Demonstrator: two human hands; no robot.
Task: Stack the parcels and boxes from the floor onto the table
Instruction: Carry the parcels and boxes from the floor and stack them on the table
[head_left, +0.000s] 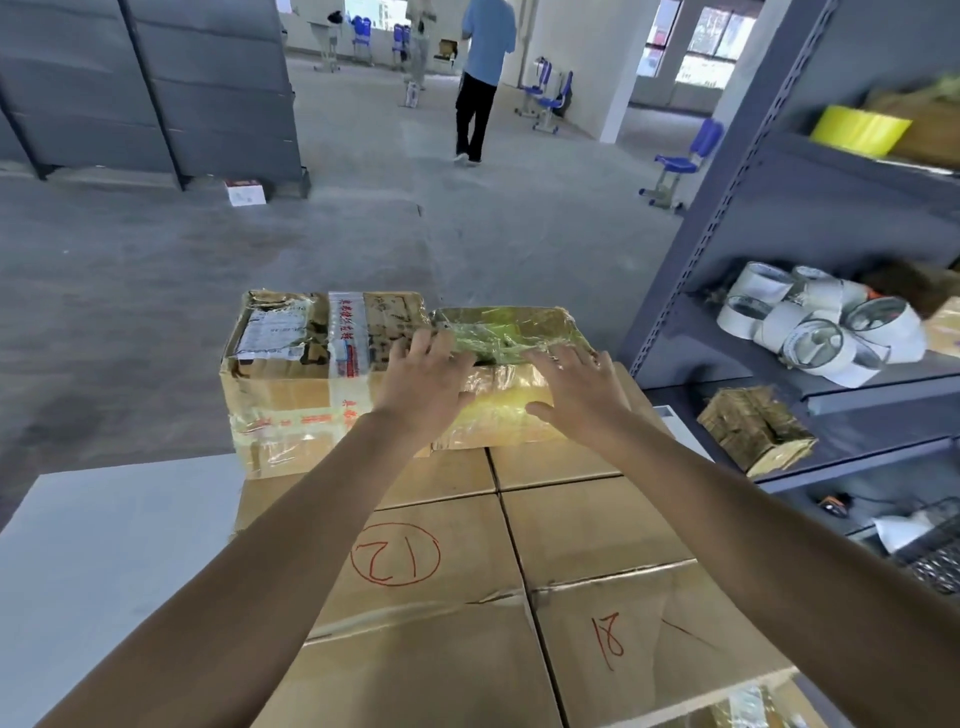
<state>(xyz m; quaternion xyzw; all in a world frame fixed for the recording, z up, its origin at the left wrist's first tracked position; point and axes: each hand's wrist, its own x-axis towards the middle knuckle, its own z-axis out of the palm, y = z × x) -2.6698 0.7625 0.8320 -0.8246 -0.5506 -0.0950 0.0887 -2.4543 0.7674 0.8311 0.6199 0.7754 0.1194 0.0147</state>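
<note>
A larger taped box (296, 374) touches the tape-wrapped parcel (500, 422) on its left; a grey shelf (727, 234) of tape rolls (810, 327) stands close on the right. Both the left hand (423, 384) and right hand (576, 389) rest on the parcel, fingers spread, nearly straight. It sits atop numbered cartons (441, 623) on a white table (104, 545), concrete floor (208, 249) beyond.
</note>
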